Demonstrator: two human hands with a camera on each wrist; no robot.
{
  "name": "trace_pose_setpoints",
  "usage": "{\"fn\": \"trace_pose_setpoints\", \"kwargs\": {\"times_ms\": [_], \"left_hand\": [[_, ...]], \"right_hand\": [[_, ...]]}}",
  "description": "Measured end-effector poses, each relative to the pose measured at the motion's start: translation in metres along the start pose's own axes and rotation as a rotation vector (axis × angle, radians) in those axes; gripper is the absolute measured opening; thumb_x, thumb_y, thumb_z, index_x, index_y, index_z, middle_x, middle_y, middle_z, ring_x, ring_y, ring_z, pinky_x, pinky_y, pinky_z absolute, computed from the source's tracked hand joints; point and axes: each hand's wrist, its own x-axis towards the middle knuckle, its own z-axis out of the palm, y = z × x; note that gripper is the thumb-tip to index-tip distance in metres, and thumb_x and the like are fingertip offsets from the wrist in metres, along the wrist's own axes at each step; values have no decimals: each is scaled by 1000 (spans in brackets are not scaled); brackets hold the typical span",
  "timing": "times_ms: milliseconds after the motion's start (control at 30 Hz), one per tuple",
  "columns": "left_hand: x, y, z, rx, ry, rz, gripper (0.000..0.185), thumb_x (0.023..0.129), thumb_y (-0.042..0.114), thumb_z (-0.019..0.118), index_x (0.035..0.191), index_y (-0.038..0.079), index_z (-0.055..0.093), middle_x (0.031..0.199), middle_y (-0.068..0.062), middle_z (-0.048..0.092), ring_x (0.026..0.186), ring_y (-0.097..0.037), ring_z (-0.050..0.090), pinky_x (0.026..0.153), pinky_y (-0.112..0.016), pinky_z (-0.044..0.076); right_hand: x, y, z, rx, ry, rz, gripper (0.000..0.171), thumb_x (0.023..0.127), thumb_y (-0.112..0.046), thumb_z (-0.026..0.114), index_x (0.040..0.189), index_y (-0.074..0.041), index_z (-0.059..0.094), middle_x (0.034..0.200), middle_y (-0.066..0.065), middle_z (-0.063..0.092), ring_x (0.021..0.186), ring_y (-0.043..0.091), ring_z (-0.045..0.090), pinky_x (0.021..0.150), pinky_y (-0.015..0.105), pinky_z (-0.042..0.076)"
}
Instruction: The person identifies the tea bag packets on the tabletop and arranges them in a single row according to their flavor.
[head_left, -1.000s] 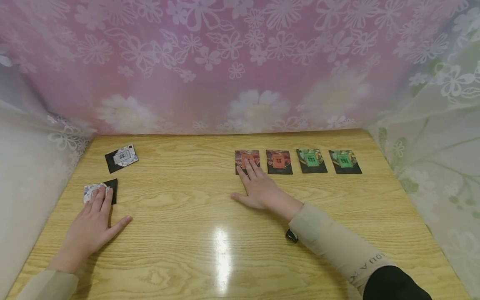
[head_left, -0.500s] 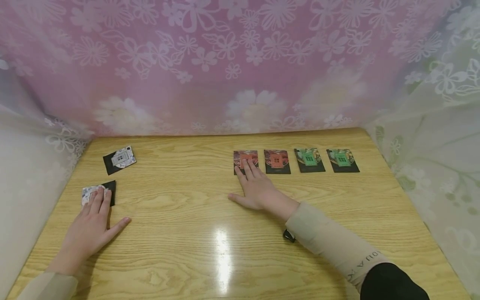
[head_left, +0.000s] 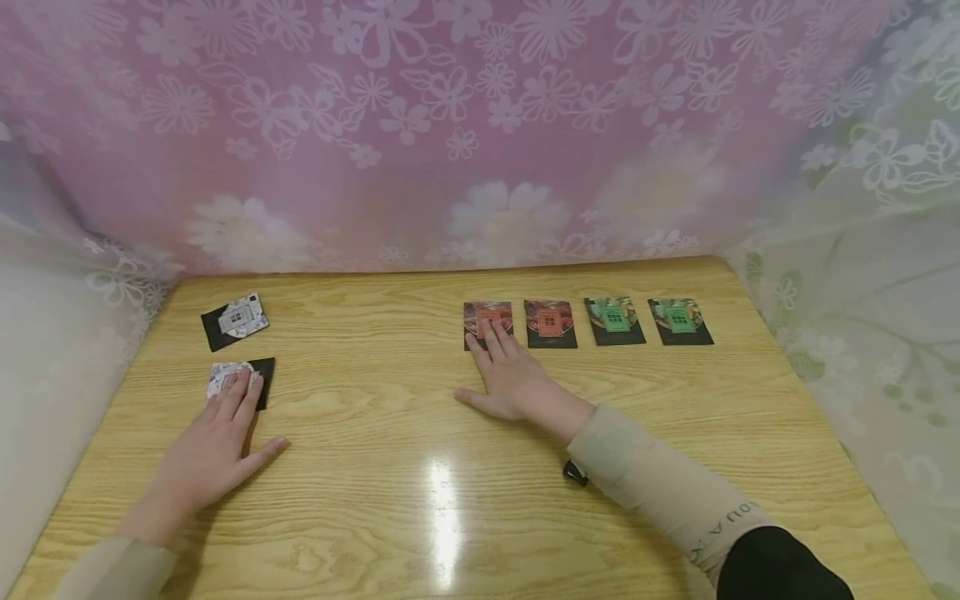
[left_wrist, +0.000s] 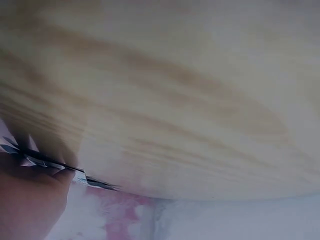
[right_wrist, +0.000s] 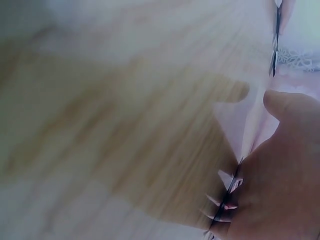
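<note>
The left hand has slid the black card with a pale grey-white picture inward across the yellow wooden table; a second ago that card lay nearer the table's left edge, and now it sits almost straight below the second pale-pictured black card, which has not moved. The straight fingers lie close together, flat on the card's pale end, thumb spread to the side. I judge the slide as bringing this card toward the others.

The right hand has stayed put, its fingers slightly fanned and pressing the near end of the orange-pictured black card. Beyond those fingertips to the right lie another orange card and two green-pictured cards, each apart from its neighbour.

Between the two hands the bare wood stretches wide. The flowered pink curtain closes the far edge just past the cards.
</note>
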Motion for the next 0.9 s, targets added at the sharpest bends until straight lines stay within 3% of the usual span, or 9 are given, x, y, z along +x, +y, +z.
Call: {"fn": "trace_pose_setpoints", "kwargs": {"times_ms": [133, 233, 367, 533, 700, 900], "left_hand": [[11, 11, 0, 9, -6, 46, 103, 102, 59, 62, 168, -5, 15, 174, -33, 17, 164, -47, 17, 135, -31, -11], [21, 21, -1, 4, -31, 64, 103, 102, 59, 61, 169, -3, 14, 175, -30, 15, 164, -46, 18, 136, -33, -7], [38, 33, 0, 10, -67, 93, 103, 102, 61, 60, 170, 0, 14, 177, -26, 13, 165, -44, 17, 137, -49, 12], [62, 43, 0, 36, -83, 190, 102, 101, 63, 61, 169, 0, 19, 177, -24, 16, 164, -43, 20, 129, -61, 29], [90, 49, -3, 37, -96, 299, 97, 101, 59, 63, 167, -1, 26, 176, -23, 21, 163, -43, 23, 130, -61, 28], [118, 62, -6, 13, -136, 375, 91, 102, 58, 61, 167, 2, 30, 177, -20, 21, 164, -39, 23, 133, -57, 25]], "right_hand": [[1, -1, 1, 2, 4, 3, 95, 106, -73, 35, 173, -14, 0, 179, 19, -9, 167, 38, -5, 137, 54, 14], [-1, -1, -1, -4, 10, 4, 96, 106, -73, 36, 173, -14, 1, 179, 19, -8, 167, 38, -4, 137, 54, 15], [0, 0, -1, -8, 8, 4, 96, 106, -72, 36, 172, -14, -1, 178, 19, -10, 167, 37, -5, 137, 53, 14], [5, 4, 4, -8, -23, 13, 98, 104, -78, 31, 171, -17, -7, 177, 16, -16, 167, 35, -10, 137, 53, 12], [7, 4, 6, -20, -29, 8, 98, 104, -78, 30, 171, -17, -9, 177, 16, -18, 167, 34, -11, 137, 52, 12], [7, 4, 7, -32, -12, 3, 98, 104, -77, 32, 171, -16, -7, 177, 17, -16, 167, 35, -8, 137, 51, 13]]}}
